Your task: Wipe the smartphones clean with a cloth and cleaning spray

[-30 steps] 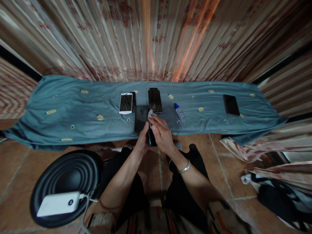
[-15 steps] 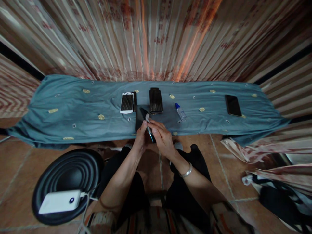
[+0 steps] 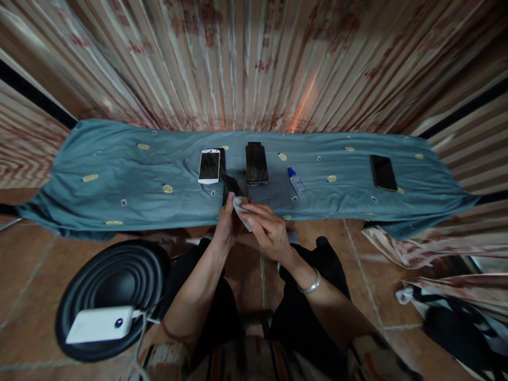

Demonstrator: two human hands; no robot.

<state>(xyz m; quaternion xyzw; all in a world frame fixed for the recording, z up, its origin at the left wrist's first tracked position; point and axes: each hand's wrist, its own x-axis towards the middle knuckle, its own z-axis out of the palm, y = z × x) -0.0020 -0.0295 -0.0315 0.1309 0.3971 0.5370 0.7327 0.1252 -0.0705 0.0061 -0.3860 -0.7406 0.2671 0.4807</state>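
Observation:
My left hand (image 3: 226,225) is closed around a dark phone (image 3: 231,184), which is tilted above the front edge of the cloth-covered table. Against the phone's near part, my right hand (image 3: 271,231) presses a white wipe (image 3: 241,208); its fingers are closed on the wipe. Behind my hands a black phone (image 3: 256,163) lies on the cloth, and a white-framed phone (image 3: 209,166) lies to its left, partly over a dark one. To the right is a small clear bottle with a blue cap (image 3: 297,182). A flat dark thing beneath my hands is mostly hidden.
A blue-green patterned cloth (image 3: 190,206) covers the long table. Another black phone (image 3: 383,172) lies at its right. At lower left, a white power bank (image 3: 99,324) with a cable rests on a round black stool (image 3: 115,286). A striped curtain (image 3: 238,63) hangs behind.
The wipe has spread over the near part of the phone, and the phone has turned so its dark face shows more. My right hand has shifted slightly right. The view has moved slightly.

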